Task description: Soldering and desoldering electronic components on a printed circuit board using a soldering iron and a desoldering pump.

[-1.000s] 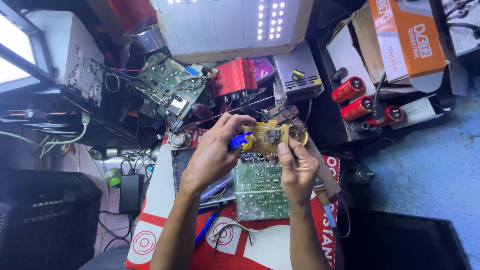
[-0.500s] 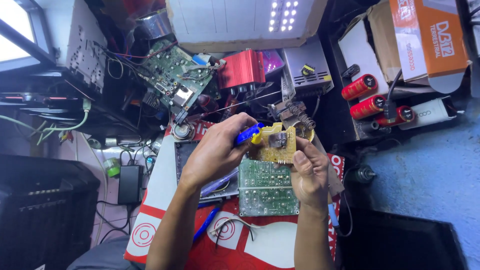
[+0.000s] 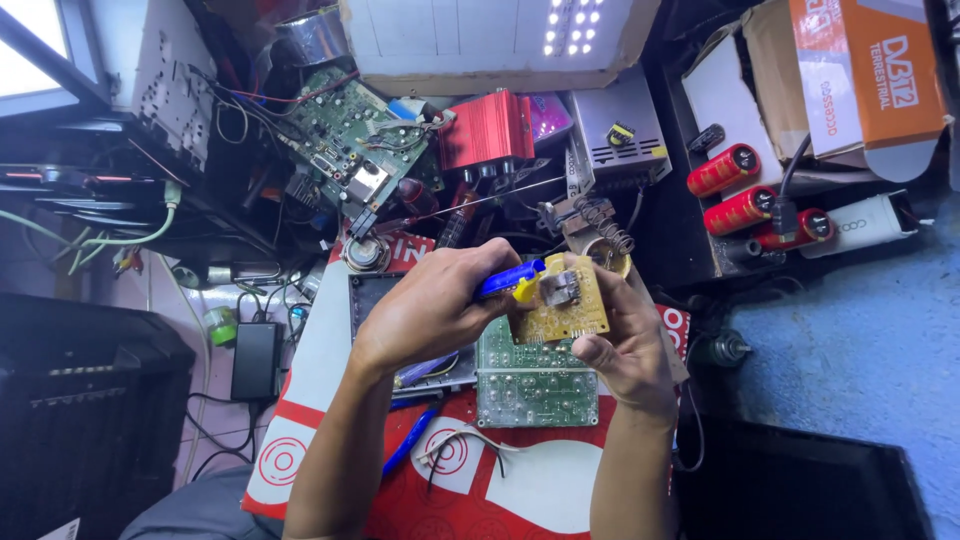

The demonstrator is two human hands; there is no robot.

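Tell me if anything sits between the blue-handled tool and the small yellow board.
Nothing visible does. The left hand holds the blue-handled tool with its yellow end right against the small yellow board, which the right hand holds up above the green board.

Tool tip (image 3: 535, 285) behind yellow board (image 3: 572, 315)

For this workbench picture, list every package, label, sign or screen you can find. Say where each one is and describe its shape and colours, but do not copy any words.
Orange box: top right, rectangular carton, orange with white print.
White carton: left of the orange box, open flap, plain white.
Red sheet: under the arms, red with white circles and large white shapes.
White pack: right, below the orange box, long, white, small grey print.
Screen: top left corner, bright, dark frame.
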